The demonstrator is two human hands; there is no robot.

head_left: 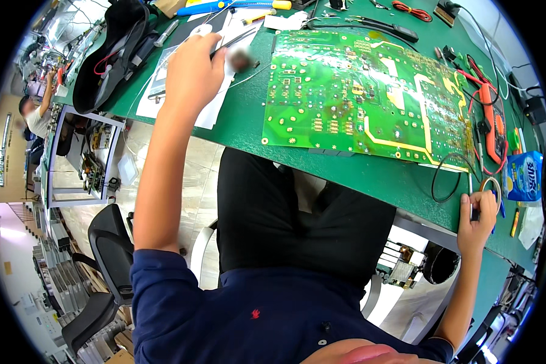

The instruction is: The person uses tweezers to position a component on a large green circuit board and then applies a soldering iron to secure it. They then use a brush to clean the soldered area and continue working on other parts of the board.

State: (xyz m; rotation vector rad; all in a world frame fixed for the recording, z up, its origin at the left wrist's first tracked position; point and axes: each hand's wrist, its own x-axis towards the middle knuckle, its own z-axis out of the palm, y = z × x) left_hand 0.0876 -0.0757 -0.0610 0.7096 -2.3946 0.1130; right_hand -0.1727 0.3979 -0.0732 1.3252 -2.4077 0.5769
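My left hand (194, 73) is over white papers at the table's left part, its fingers curled round something hidden. A slim dark stick (239, 39) runs out past its fingertips, and a blurred brown lump (241, 59) is beside them. At the table's right front edge my right hand (477, 219) is closed on a thin pen-like tool (471, 182) with a dark grip, its shaft pointing away from me. A large green circuit board (340, 100) lies between the hands, its gold pads and solder joints facing up. Neither hand touches it.
A red-and-black multimeter (492, 124) with leads lies right of the board, near a blue packet (523, 176). A black cable loop (446, 182) hangs at the front edge. A blue desoldering pump (224, 7) and a dark open case (112, 54) are at the far left.
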